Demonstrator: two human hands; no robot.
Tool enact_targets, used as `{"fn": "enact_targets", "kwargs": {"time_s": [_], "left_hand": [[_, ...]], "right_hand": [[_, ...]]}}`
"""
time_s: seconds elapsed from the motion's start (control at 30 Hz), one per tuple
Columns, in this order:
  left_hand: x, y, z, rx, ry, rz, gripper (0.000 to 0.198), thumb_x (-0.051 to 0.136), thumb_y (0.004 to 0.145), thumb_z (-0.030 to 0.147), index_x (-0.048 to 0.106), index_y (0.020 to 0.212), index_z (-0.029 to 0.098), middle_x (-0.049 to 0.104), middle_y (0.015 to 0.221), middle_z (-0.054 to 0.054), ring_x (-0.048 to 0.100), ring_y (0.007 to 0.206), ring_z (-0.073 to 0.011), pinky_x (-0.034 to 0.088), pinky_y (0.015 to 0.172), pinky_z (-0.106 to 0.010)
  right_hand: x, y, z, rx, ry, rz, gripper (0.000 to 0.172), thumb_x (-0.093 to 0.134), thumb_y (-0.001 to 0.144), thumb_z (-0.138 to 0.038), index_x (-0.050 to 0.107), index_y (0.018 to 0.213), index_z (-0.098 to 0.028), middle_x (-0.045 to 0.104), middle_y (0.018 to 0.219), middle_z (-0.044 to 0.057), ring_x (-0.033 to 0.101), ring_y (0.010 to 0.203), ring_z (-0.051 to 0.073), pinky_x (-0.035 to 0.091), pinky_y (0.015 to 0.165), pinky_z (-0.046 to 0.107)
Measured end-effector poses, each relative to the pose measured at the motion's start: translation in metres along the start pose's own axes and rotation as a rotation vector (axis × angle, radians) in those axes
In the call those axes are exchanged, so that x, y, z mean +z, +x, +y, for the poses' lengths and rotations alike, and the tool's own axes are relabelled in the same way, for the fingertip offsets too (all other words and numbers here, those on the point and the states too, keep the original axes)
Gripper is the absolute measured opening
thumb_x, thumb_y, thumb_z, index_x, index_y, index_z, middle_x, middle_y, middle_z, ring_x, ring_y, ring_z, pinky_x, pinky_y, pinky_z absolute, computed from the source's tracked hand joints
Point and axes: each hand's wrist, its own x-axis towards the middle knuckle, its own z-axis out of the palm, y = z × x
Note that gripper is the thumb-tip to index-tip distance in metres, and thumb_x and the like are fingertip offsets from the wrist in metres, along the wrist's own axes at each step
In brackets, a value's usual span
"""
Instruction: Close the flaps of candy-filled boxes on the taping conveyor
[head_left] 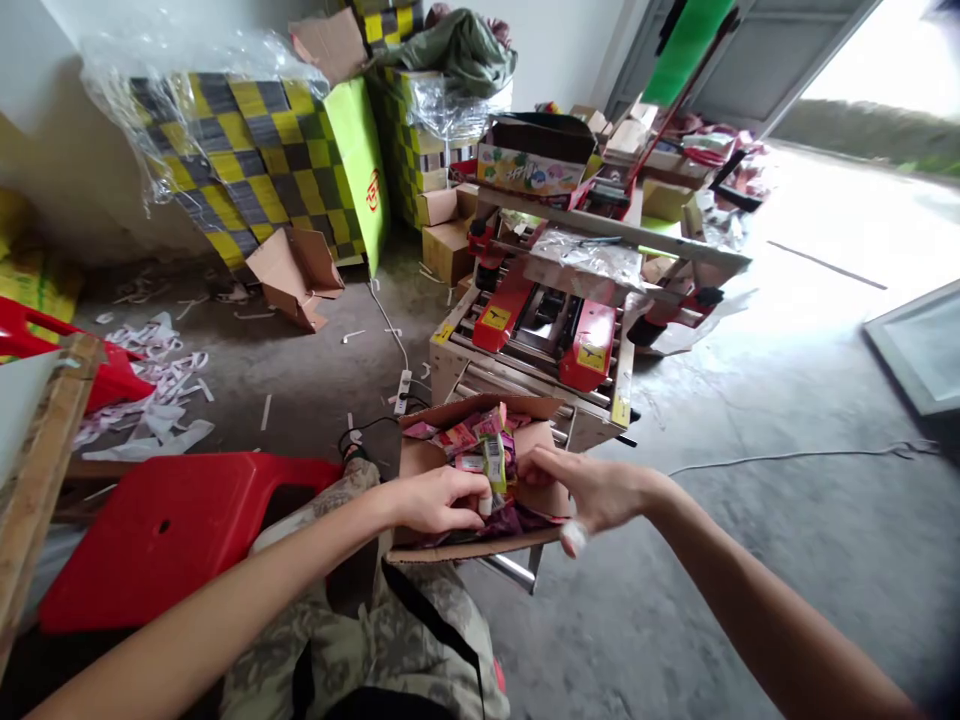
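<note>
An open cardboard box (457, 548) rests on my knee, filled with several small colourful packets (480, 440). My left hand (435, 498) reaches into the box with its fingers curled around packets near the middle. My right hand (585, 490) comes in from the right with its fingers closed on the same bunch of packets; a white bandage wraps one of its fingers. A green packet (493, 462) stands upright between the two hands.
A red plastic stool (172, 530) stands at my left. Ahead is a carton-sealing machine (555, 320) with red parts and a roller bed. Yellow-and-grey checkered cartons (255, 160) lean against the wall. Paper scraps (150, 380) and a power strip (403, 392) lie on the concrete floor.
</note>
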Motion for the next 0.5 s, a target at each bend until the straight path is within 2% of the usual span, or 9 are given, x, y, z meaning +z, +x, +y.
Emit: {"fn": "enact_targets", "kwargs": {"time_s": [0.03,0.07,0.17,0.23,0.3,0.33,0.4,0.47,0.5], "left_hand": [[-0.001,-0.001,0.0,-0.016,-0.021,0.002,0.009,0.055,0.082,0.026,0.055,0.081,0.017,0.056,0.077,0.001,0.049,0.072,-0.0112,0.037,0.067,-0.02],[-0.003,-0.001,0.0,-0.037,-0.056,0.01,0.013,0.053,0.083,0.03,0.055,0.081,0.017,0.055,0.077,0.001,0.049,0.072,-0.0115,0.037,0.067,-0.021],[-0.018,0.002,0.002,-0.09,-0.202,0.014,0.032,0.045,0.086,0.047,0.054,0.08,0.017,0.052,0.077,0.001,0.047,0.074,-0.0129,0.037,0.068,-0.022],[-0.028,0.003,0.004,-0.096,-0.277,-0.034,0.038,0.048,0.082,0.054,0.054,0.082,0.017,0.051,0.079,0.001,0.046,0.075,-0.0135,0.037,0.067,-0.022],[-0.033,-0.001,0.007,-0.106,-0.298,-0.059,0.035,0.058,0.077,0.05,0.053,0.088,0.017,0.051,0.08,0.002,0.047,0.075,-0.0132,0.037,0.066,-0.022],[-0.031,-0.003,0.008,-0.113,-0.287,-0.023,0.033,0.062,0.075,0.044,0.052,0.092,0.017,0.051,0.078,0.002,0.048,0.073,-0.0127,0.038,0.065,-0.022],[-0.018,-0.008,0.012,-0.122,-0.215,0.141,0.033,0.065,0.074,0.035,0.049,0.098,0.019,0.05,0.074,0.005,0.047,0.068,-0.0112,0.037,0.062,-0.022],[0.007,-0.005,0.015,-0.13,-0.112,0.37,0.033,0.067,0.073,0.032,0.048,0.097,0.02,0.048,0.068,0.006,0.046,0.062,-0.0104,0.036,0.059,-0.022],[0.023,0.0,0.017,-0.139,-0.068,0.498,0.031,0.067,0.073,0.031,0.048,0.095,0.02,0.048,0.066,0.007,0.045,0.06,-0.0105,0.036,0.058,-0.022]], "right_hand": [[0.002,-0.002,0.002,0.005,-0.003,0.023,0.068,0.078,0.053,-0.053,0.056,0.106,-0.017,0.06,0.101,0.009,0.055,0.086,0.021,0.045,0.074,0.028],[0.003,-0.002,0.004,0.028,-0.006,0.066,0.066,0.077,0.054,-0.054,0.057,0.106,-0.017,0.061,0.099,0.008,0.056,0.085,0.021,0.045,0.074,0.027],[0.005,0.012,0.016,0.18,-0.079,0.206,0.035,0.067,0.071,-0.051,0.063,0.081,-0.018,0.06,0.074,0.001,0.053,0.067,0.015,0.039,0.06,0.025],[0.007,0.023,0.024,0.248,-0.174,0.288,0.032,0.067,0.071,-0.049,0.06,0.063,-0.018,0.055,0.061,-0.002,0.048,0.059,0.012,0.033,0.054,0.024],[0.012,0.027,0.029,0.286,-0.215,0.37,0.032,0.073,0.066,-0.046,0.058,0.059,-0.019,0.055,0.058,-0.003,0.048,0.057,0.013,0.033,0.053,0.024],[0.018,0.026,0.029,0.3,-0.208,0.427,0.028,0.073,0.066,-0.043,0.059,0.063,-0.019,0.057,0.061,-0.002,0.05,0.059,0.013,0.035,0.054,0.024],[0.037,0.022,0.026,0.312,-0.231,0.622,0.02,0.069,0.071,-0.037,0.062,0.078,-0.02,0.063,0.075,0.002,0.056,0.069,0.018,0.042,0.064,0.028],[0.061,0.018,0.02,0.274,-0.289,0.901,0.029,0.06,0.078,-0.033,0.061,0.102,-0.018,0.062,0.102,0.01,0.057,0.094,0.025,0.044,0.084,0.039],[0.074,0.018,0.018,0.236,-0.292,1.019,0.037,0.054,0.082,-0.032,0.056,0.115,-0.016,0.057,0.118,0.014,0.052,0.108,0.027,0.04,0.094,0.044]]}}
